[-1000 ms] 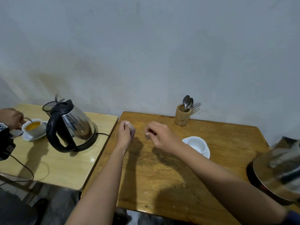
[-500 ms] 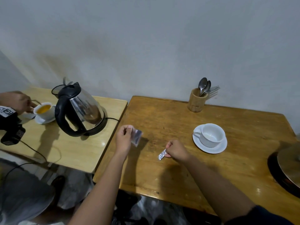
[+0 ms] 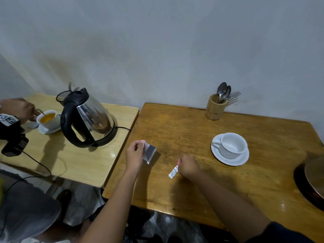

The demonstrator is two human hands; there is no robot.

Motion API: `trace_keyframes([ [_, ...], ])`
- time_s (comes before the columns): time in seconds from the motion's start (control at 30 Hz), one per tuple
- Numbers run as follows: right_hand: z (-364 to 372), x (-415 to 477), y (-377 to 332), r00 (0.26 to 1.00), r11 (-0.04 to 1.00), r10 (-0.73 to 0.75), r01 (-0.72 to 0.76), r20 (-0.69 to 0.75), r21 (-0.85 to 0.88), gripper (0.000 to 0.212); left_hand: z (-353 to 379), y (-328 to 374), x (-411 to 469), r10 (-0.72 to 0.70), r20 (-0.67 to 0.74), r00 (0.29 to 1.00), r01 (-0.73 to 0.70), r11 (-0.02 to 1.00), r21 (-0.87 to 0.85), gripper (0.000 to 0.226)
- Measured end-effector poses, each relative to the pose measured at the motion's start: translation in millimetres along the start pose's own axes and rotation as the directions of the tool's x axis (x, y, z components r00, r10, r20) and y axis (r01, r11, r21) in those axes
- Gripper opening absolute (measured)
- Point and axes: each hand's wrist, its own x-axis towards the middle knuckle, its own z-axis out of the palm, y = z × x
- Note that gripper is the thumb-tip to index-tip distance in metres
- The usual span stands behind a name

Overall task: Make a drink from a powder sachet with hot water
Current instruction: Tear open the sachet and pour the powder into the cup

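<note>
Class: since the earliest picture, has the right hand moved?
Yes. The right hand, holding a torn strip, moved nearer the table's front edge, away from the cup.

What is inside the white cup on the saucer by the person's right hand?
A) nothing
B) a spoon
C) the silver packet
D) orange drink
A: the white cup on its saucer shows only a bare white inside; the silver packet is in the left hand.
</note>
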Motion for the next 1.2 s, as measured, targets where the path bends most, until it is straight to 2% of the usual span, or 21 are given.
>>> trace_keyframes([
  [0.13,-10.6,-4.1,1.3,0.998,0.997,-0.055,0.057,-0.036,0.058,0.017,7.6,6.0,0.5,0.003,0.011,1.000,-0.003,1.000,-0.004,0.022],
  [0.23,-32.7,-10.2,-4.7,0.994,0.940,-0.096,0.108,-0.053,0.322,0.008,21.2,19.9,-1.3,0.023,0.039,0.999,-0.022,1.000,-0.016,0.021],
  [0.37,-65.4,-27.9,-19.9,0.982,0.846,-0.159,0.084,0.099,0.527,0.032,53.2,45.6,-4.4,0.061,0.088,0.994,-0.057,0.997,-0.048,0.017],
  [0.43,-77.4,-35.5,-24.0,0.976,0.800,-0.214,0.148,0.046,0.582,0.028,71.8,58.4,-7.1,0.091,0.112,0.989,-0.085,0.995,-0.058,0.017],
  [0.53,-94.3,-42.6,-22.5,0.960,0.724,-0.250,0.273,-0.129,0.634,0.012,99.5,76.6,-14.3,0.135,0.125,0.983,-0.121,0.987,-0.108,0.017],
  [0.7,-124.7,-51.3,-4.5,0.936,0.617,-0.140,0.337,-0.322,0.711,0.007,146.1,96.9,-29.5,0.135,0.152,0.979,-0.102,0.974,-0.202,0.018],
  [0.8,-141.6,-54.7,15.9,0.923,0.568,-0.049,0.340,-0.381,0.750,0.004,167.7,101.8,-40.1,0.156,0.215,0.964,-0.106,0.968,-0.226,0.022],
  [0.9,-154.4,-56.7,37.6,0.927,0.430,0.086,0.297,-0.366,0.853,0.008,185.1,100.5,-48.8,0.209,0.339,0.917,-0.159,0.973,-0.169,0.015],
  [1.03,-167.1,-54.9,62.6,0.911,0.237,0.270,0.251,-0.312,0.938,0.008,211.5,95.1,-54.5,0.206,0.385,0.900,-0.175,0.978,-0.113,0.012],
  [1.13,-172.9,-53.1,77.0,0.915,0.101,0.278,0.276,-0.294,0.956,0.009,231.9,92.2,-64.3,0.168,0.373,0.912,-0.138,0.985,-0.106,0.010],
  [1.2,-177.6,-53.1,85.4,0.914,0.093,0.274,0.284,-0.299,0.954,0.012,241.9,89.6,-68.0,0.125,0.366,0.922,-0.091,0.990,-0.107,0.010],
])
